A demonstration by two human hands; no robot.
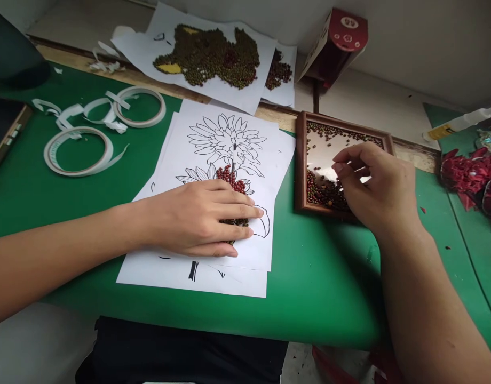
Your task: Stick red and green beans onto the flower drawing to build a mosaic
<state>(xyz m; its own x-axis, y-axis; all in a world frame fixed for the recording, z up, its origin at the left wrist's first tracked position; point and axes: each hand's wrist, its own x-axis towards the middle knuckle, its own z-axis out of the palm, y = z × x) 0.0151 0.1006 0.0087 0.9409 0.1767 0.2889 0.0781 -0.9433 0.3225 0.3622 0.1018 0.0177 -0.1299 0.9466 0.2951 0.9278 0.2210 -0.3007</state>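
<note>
My left hand (pixel 205 218) lies flat on a sheet of paper (pixel 255 256) printed with line-drawn flowers, its fingers stretched out. Red beads or beans (pixel 231 177) form a patch on the drawing just past my fingers. Darker green and brown ones show between the fingers; my palm hides part of that area. My right hand (pixel 377 186) hovers over a brown wooden frame tray (pixel 301 165), thumb and forefinger pinched together. Whatever sits between those fingertips is too small to make out. Mixed small green and red beans (pixel 325 192) lie loose inside the tray, mostly along its edges.
Two tape rolls (pixel 49 154) and peeled backing strips lie at the left on the green tabletop (pixel 181 314). Bean-covered pictures (pixel 213 58) rest at the back. A red box (pixel 347 37), a glue bottle (pixel 456 125) and red crinkled wrapping (pixel 469 173) stand towards the right.
</note>
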